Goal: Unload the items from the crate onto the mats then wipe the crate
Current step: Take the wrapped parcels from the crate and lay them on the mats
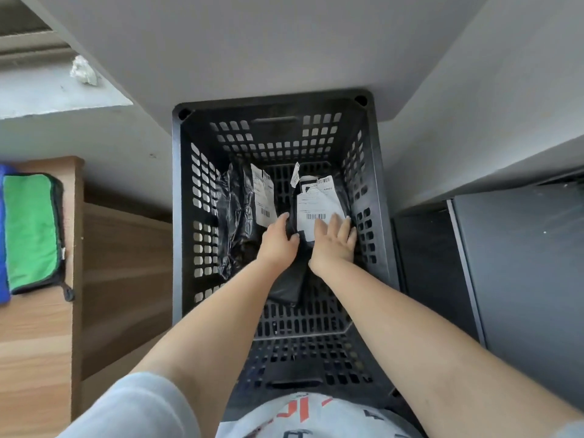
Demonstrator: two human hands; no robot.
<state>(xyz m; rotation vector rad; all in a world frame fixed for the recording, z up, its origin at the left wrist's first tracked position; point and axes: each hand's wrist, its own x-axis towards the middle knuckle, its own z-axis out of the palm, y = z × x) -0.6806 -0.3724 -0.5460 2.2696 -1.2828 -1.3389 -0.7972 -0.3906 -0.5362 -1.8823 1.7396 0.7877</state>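
Note:
A black perforated plastic crate (pixel 186 197) stands on the floor below me. Two black plastic parcels with white shipping labels lie in it. The left parcel (pixel 235 213) lies along the left wall. The right parcel (pixel 316 203) lies in the middle right. My left hand (pixel 278 240) curls round the left edge of the right parcel. My right hand (pixel 335 240) lies on that parcel's label with its fingers spread and fairly straight. A green mat (pixel 30 232) lies on the wooden table at the left.
A wooden table (pixel 38 343) stands left of the crate, with a blue mat (pixel 3 235) at its far left edge. A dark grey cabinet (pixel 518 263) stands on the right. A crumpled white cloth (pixel 82 71) lies on a ledge at the upper left.

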